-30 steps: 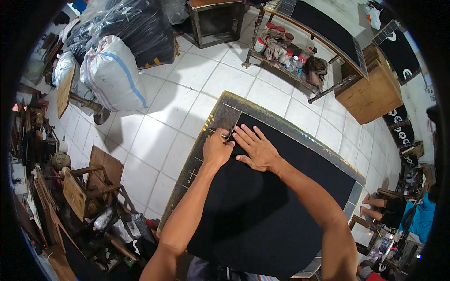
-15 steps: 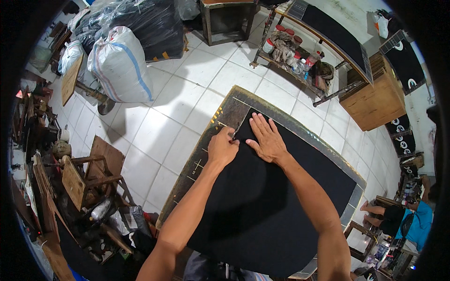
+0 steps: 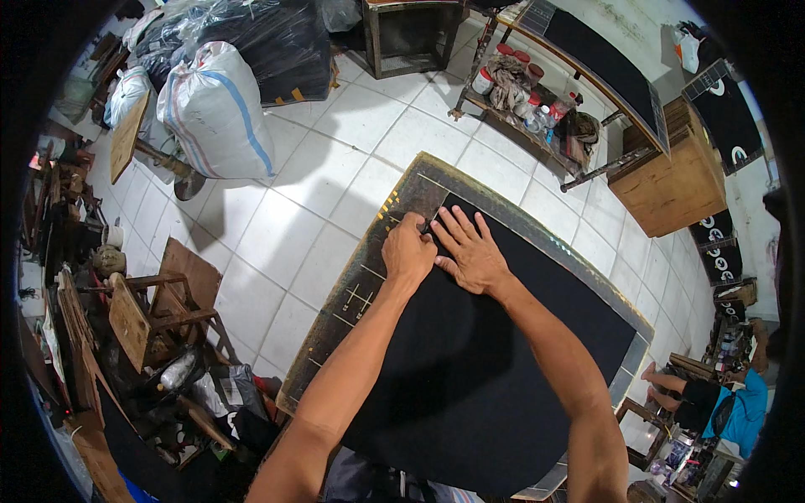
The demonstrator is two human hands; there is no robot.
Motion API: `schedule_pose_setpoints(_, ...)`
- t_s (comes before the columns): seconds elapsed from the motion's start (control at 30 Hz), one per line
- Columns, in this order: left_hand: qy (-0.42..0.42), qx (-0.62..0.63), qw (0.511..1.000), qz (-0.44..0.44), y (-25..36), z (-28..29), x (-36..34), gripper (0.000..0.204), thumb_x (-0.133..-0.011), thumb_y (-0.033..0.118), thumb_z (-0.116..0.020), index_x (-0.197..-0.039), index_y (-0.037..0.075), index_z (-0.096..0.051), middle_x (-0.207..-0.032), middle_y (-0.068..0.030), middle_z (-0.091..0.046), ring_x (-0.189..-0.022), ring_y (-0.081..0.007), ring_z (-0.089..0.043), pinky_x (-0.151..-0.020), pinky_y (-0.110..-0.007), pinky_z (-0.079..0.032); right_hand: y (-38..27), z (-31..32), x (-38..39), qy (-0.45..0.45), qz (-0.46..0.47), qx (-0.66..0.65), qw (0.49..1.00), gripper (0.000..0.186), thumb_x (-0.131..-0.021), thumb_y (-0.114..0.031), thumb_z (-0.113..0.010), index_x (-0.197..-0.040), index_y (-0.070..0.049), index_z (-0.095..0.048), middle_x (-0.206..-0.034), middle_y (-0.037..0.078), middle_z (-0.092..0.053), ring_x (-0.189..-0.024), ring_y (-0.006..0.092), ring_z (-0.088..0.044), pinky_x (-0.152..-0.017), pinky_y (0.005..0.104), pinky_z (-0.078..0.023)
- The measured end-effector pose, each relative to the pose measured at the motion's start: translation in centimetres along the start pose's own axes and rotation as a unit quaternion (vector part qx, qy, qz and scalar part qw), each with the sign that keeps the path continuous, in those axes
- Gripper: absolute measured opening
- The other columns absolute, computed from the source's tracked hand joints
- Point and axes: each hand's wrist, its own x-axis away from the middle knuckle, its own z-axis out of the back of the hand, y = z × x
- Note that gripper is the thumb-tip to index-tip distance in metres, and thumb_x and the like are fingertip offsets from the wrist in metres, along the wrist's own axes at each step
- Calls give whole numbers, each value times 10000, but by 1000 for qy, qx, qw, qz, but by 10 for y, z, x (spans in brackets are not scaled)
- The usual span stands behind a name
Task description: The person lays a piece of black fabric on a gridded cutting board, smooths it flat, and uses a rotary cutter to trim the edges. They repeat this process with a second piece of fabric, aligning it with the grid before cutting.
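A large black cloth [image 3: 470, 377] lies spread over a dark marked board-topped table [image 3: 335, 335] in front of me. My right hand [image 3: 472, 256] presses flat on the cloth near its far corner, fingers spread. Close beside it, at the cloth's far left edge, my left hand [image 3: 409, 251] is closed around a small pair of dark scissors [image 3: 428, 226]. Most of the scissors is hidden by the fingers, so I cannot tell whether the blades are apart. Pale lines and yellow marks run along the bare strip of board left of the cloth.
White sacks [image 3: 214, 113] and a plastic-wrapped bundle [image 3: 277, 50] stand far left. Wooden stools and scrap [image 3: 138, 323] crowd the left. A shelved table [image 3: 587, 67] with jars and rags and a wooden box [image 3: 671, 172] stand far right. Another person [image 3: 742, 411] sits at right.
My left hand has shifted slightly right and farther away, nearer my right hand, hiding more of the scissors. The cloth's left edge has moved right, baring more board. My right hand's fingers are spread wider.
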Motion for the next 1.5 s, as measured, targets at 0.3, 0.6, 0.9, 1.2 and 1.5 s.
schedule_pose_setpoints(0.3,-79,5,995,53,-7,26,25,334,-839,126,-732,-1155,45,-664,-894,-165,-723,-881,-358,-709,-777,-470,-534,-18,-3,10,-16,37,7,999,724,-1032,-617,-283,-1604,-174,-259,-1688,54,-165,-1561,280,-105,-1258,523,-68)
schedule_pose_setpoints(0.6,-40,26,998,42,-24,22,34,334,-830,121,-742,-1147,48,-665,-912,-182,-720,-881,-381,-704,-782,-487,-533,-31,-9,15,-14,34,17,999,733,-1039,-588,-299,-1600,-118,-253,-1687,82,-161,-1561,285,-102,-1257,517,-80)
schedule_pose_setpoints(0.9,-5,20,999,41,0,8,10,372,-811,123,-772,-1162,50,-673,-879,-152,-725,-863,-339,-716,-775,-452,-542,-5,-9,14,59,-45,-7,997,708,-1049,-532,-344,-1577,-63,-291,-1673,114,-205,-1555,270,-152,-1253,500,-108)
schedule_pose_setpoints(1.2,20,25,999,17,-5,1,9,289,-833,62,-695,-1117,31,-644,-882,-184,-708,-868,-389,-694,-757,-488,-527,-8,-7,5,10,-12,14,1000,717,-1040,-582,-301,-1594,-129,-279,-1686,76,-170,-1563,266,-101,-1254,536,-71)
schedule_pose_setpoints(1.5,-56,8,998,24,-11,26,37,321,-832,98,-721,-1135,25,-644,-907,-189,-704,-873,-379,-700,-758,-487,-530,-26,-8,12,-1,28,7,1000,722,-1031,-618,-278,-1595,-166,-289,-1686,66,-173,-1562,289,-101,-1247,559,-76)
